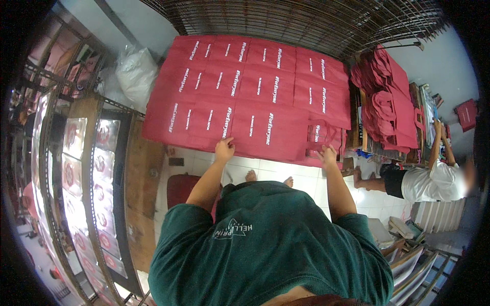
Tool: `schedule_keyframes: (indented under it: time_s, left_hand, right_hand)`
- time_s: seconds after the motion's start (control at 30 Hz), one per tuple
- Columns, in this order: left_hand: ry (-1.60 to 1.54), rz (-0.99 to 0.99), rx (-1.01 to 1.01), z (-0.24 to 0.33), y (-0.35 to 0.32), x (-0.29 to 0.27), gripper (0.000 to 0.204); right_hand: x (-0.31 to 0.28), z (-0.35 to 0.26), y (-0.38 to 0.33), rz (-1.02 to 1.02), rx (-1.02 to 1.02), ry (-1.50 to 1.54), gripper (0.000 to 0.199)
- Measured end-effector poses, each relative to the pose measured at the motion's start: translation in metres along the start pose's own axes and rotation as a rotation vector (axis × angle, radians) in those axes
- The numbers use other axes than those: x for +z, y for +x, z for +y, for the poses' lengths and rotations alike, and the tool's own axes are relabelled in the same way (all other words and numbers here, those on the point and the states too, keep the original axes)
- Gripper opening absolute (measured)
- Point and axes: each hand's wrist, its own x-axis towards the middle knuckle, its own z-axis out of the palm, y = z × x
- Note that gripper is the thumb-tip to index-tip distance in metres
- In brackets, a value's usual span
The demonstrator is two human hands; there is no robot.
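Note:
Red fabric tote bags with white print lie flat in overlapping rows over the table in front of me. One red tote bag (255,140) lies along the near edge, its handles (326,133) at the right end. My left hand (224,149) is closed at this bag's near edge, fingers pinched on the fabric. Farther right, my right hand (328,154) pinches the same edge beside the handles. Both arms reach forward, apart from each other.
A tall pile of red bags (385,102) stands right of the table. Beyond it, another person (434,181) works at a bench. Metal racks with printed sheets (104,168) line the left. A white plastic sack (137,74) sits far left; a dark red seat (184,193) is below the table's edge.

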Motion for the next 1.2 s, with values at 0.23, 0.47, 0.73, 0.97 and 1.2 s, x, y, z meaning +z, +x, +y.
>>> schedule_keyframes:
  time_s: [0.23, 0.47, 0.73, 0.97, 1.2]
  left_hand:
    - [-0.011, 0.012, 0.033, -0.008, 0.000, 0.003, 0.033]
    - [0.000, 0.015, 0.054, -0.008, 0.001, 0.001, 0.034]
    - [0.004, 0.028, 0.022, -0.005, -0.001, -0.002, 0.032]
    - [0.064, 0.207, 0.210, 0.009, -0.025, -0.006, 0.040]
    - [0.154, 0.109, -0.120, -0.071, -0.095, 0.006, 0.038]
  right_hand:
    - [-0.003, 0.008, 0.000, 0.008, 0.041, 0.021, 0.045]
    - [-0.007, 0.009, 0.001, 0.006, 0.041, -0.008, 0.056]
    - [-0.011, 0.015, 0.003, -0.016, 0.111, -0.096, 0.053]
    - [-0.066, 0.045, 0.036, 0.196, -0.061, -0.505, 0.066]
    - [-0.159, 0.005, 0.041, 0.255, -0.269, -0.037, 0.029]
